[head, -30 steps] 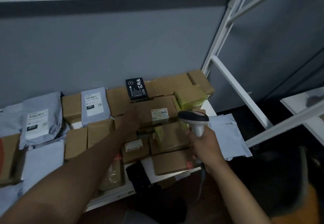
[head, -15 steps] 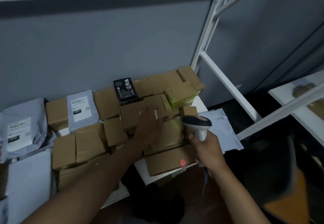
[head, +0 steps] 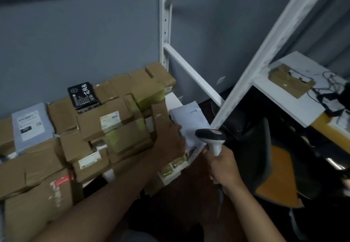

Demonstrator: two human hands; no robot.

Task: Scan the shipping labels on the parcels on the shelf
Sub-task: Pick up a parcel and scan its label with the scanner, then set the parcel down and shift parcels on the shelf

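Brown cardboard parcels (head: 113,128) lie piled on the white shelf (head: 173,99), several with white shipping labels. A black box (head: 83,95) sits on top at the back, and a grey mailer (head: 31,126) lies at the left. At the pile's right end my left hand (head: 169,139) grips a small brown box (head: 160,115) that stands tilted on edge; no label shows on it. A pale mailer (head: 191,118) lies just right of it. My right hand (head: 221,164) grips the handle of a barcode scanner (head: 210,136), its head close to the right of my left hand.
A white shelf upright (head: 164,24) and a diagonal brace (head: 191,71) stand behind the pile. A front post (head: 265,52) slants at the right. The neighbouring shelf (head: 295,107) holds a brown parcel (head: 289,82) and black cables (head: 329,94). A black and orange chair (head: 274,175) stands below.
My left hand moved from the middle of the pile to its right end and took hold of the small box. The scanner's red dot on the front box is gone. The view swung right.
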